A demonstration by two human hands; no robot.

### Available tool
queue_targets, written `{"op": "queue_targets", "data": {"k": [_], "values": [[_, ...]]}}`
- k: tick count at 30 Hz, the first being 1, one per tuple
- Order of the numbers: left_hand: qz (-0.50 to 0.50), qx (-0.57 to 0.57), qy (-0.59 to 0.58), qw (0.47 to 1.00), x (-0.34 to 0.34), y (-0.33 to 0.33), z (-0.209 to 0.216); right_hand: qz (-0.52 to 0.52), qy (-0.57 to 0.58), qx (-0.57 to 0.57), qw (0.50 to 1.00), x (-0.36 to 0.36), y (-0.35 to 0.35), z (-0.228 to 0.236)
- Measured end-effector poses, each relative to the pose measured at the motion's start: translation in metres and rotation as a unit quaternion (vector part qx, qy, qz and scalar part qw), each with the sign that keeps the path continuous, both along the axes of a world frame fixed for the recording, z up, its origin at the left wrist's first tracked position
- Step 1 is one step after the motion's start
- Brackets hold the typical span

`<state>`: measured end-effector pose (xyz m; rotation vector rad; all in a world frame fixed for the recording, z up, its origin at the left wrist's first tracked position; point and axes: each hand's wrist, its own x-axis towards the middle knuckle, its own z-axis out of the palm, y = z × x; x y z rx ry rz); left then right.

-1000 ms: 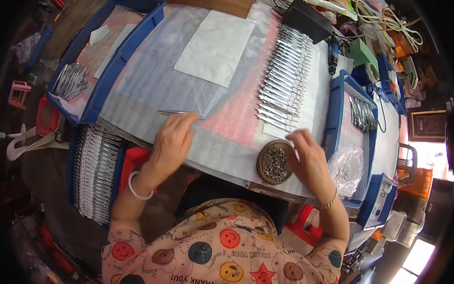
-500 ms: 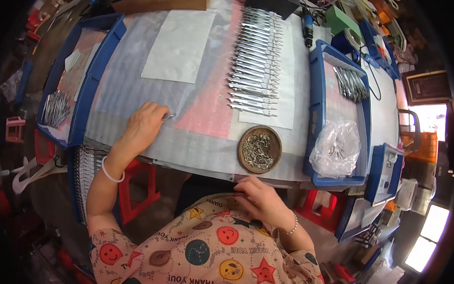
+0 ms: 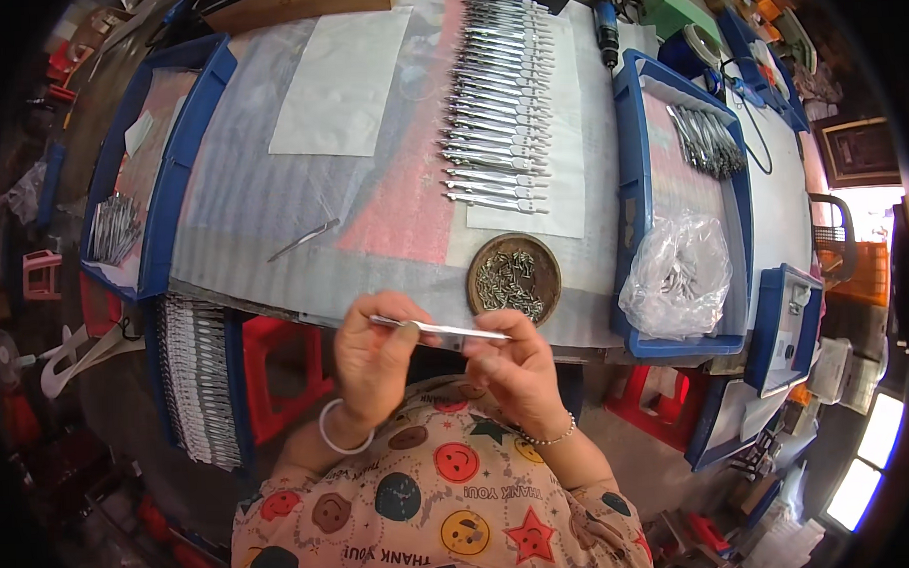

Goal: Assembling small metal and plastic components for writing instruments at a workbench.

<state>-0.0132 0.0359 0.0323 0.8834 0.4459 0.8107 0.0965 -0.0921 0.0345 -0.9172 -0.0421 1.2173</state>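
Observation:
Above my lap, just off the table's near edge, my left hand (image 3: 375, 352) grips a slim, silvery metal piece (image 3: 441, 330) between thumb and fingers. The piece lies almost level, tilting slightly down to the right. My right hand (image 3: 518, 372) is closed around its right end; whether a small part is also between those fingers is hidden. Just beyond my right hand stands a round brown bowl (image 3: 548, 306) holding many small metal pins (image 3: 512, 280). A similar slim metal piece (image 3: 305, 239) rests alone on the table, beyond my left hand.
A column of metal tools (image 3: 496, 132) lies side by side on white paper. Blue trays with metal pieces flank the table, left (image 3: 184, 143) and right (image 3: 632, 193); the right one also holds a clear plastic bag (image 3: 680, 276). A blue power tool (image 3: 606, 28) lies behind.
My left hand has come back from the table toward my body and now holds the metal piece. My right hand has risen to meet it. A lone piece shows where my left hand was.

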Motion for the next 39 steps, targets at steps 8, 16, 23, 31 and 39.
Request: {"op": "queue_targets", "data": {"k": [8,16,23,31,39], "values": [[-0.278,0.023,0.178,0.944,-0.022,-0.013,-0.007,-0.053,-0.037,0.053,0.997,0.011,-0.012,0.001],[-0.371,-0.004,0.238,0.898,-0.018,-0.016,0.005,0.07,-0.106,-0.052,0.991,0.005,-0.012,0.002],[-0.392,-0.166,0.171,0.889,-0.016,-0.02,0.006,0.075,-0.076,-0.06,0.992,0.005,-0.012,-0.004],[-0.398,-0.194,0.183,0.878,-0.015,-0.018,0.007,0.074,-0.041,-0.049,0.995,0.006,-0.01,-0.003],[-0.406,-0.2,0.174,0.875,-0.016,-0.021,0.003,0.074,-0.084,-0.067,0.991,0.005,-0.011,0.0]]}}
